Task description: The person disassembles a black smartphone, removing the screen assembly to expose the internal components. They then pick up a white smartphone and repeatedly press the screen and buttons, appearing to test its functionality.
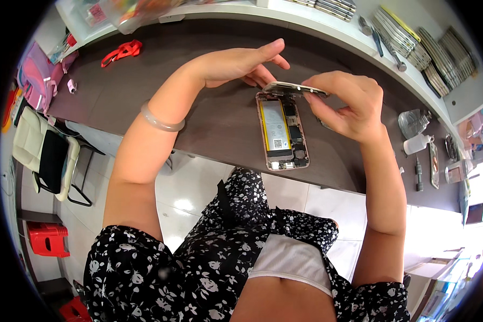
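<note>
Right hand (357, 102) at upper right pinched a raised phone screen (295, 87), left hand (233, 67) beside it, fingers loosely open, opened phone (276, 129) lay near centre on the table (214, 123)

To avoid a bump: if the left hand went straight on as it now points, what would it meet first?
The left hand would probably meet the lifted phone panel, held in the right hand; depth is unclear, they may touch.

At left, bare dark-brown tabletop (107, 91) offers passage below a bunched red strap (122, 52). At upper centre, a tilted thin phone panel (292, 87) bars the top of the open pink-framed phone (276, 129); at right, a rounded clear bottle (413, 123) obstructs.
</note>
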A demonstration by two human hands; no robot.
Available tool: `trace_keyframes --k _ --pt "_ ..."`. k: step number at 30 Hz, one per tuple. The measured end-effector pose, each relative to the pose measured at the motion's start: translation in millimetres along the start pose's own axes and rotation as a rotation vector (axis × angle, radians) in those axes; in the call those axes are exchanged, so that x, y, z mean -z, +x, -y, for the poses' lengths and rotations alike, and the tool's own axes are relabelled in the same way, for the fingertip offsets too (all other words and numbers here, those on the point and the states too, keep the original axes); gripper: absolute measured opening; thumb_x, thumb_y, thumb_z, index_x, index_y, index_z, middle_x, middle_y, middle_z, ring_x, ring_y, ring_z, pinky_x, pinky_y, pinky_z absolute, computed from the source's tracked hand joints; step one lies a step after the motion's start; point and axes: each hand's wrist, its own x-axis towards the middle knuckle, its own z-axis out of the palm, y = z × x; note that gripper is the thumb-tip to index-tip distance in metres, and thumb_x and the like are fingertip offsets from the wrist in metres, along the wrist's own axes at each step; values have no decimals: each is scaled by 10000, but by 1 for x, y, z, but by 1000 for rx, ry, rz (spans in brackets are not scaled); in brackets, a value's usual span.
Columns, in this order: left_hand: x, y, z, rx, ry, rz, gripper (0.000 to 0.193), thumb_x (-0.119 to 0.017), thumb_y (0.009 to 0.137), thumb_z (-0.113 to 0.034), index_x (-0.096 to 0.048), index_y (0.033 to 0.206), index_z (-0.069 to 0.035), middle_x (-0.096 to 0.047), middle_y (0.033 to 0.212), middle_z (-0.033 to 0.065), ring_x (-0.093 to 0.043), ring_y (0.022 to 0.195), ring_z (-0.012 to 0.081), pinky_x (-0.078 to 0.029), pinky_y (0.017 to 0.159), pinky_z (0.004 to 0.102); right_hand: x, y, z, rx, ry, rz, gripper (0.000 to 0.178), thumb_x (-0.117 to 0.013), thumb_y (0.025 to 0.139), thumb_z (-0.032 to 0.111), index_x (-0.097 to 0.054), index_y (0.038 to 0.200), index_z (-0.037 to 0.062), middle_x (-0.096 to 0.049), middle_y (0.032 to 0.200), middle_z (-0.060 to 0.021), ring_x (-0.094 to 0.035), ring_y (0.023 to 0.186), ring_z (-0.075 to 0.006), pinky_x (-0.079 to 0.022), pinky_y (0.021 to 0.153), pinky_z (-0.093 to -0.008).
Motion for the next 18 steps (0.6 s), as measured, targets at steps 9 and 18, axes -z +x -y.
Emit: trace_keyframes --k 9,18 --pt "1 -2 -1 20 12 -48 965 -439 813 -805 -461 1343 1 -648 1100 260 -653 1007 276 -488 917 330 8 5 7 -107 126 208 217 -724 653 9 -669 858 53 -654 731 -80 -630 604 -252 -494 541 -315" --pt "-1 0 1 1 54 -36 830 -477 872 -716 -455 1329 -22 -645 1107 266 -655 1014 286 -498 920 351 11 4 56 -253 -45 400 414 -664 659 -47 -700 1048 91 -671 918 -114 -666 763 -286 -544 656 -364"
